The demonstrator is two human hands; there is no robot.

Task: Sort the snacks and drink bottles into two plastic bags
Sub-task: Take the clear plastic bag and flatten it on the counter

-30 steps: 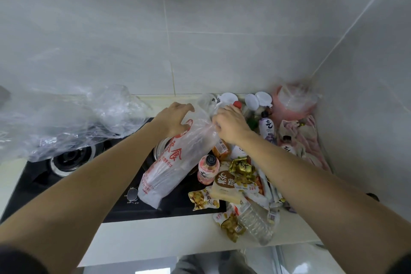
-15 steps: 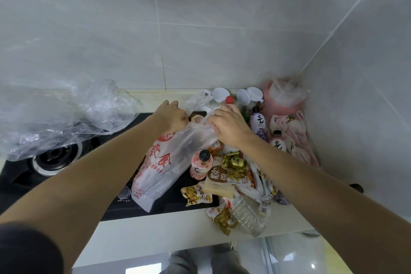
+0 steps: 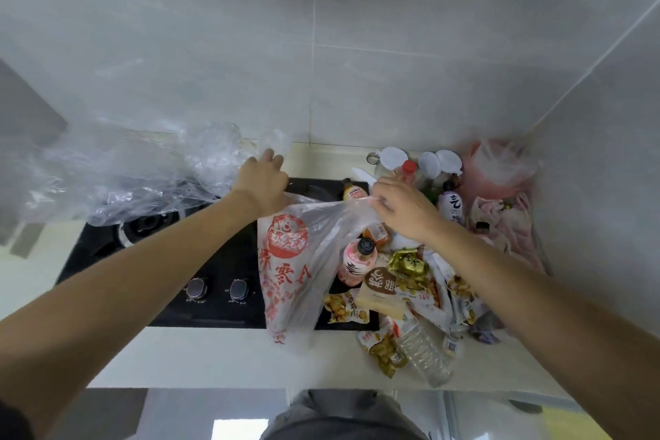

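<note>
left hand (image 3: 262, 182): fingers curled round the rim of the printed bag (image 3: 289, 268), pulling it toward the stove (image 3: 218, 261) side
right hand (image 3: 403, 209): pinching the opposite rim, fingertips bunched on the film, so mouth stretched taut between both hands
printed bag: hanging below the fingers, looks empty; thin, soft, slippery film, weighs next to nothing, tears easily, so best held by the rim or handle loops
pink bottle (image 3: 357, 261): just under the right hand, beside the bag; rigid, heavier, easy to take round the body
snack packets (image 3: 403, 282): piled below and right of the right hand; light, crinkly, crushable
clear bag (image 3: 125, 168): crumpled beyond the left hand, maybe bag number 2
</note>
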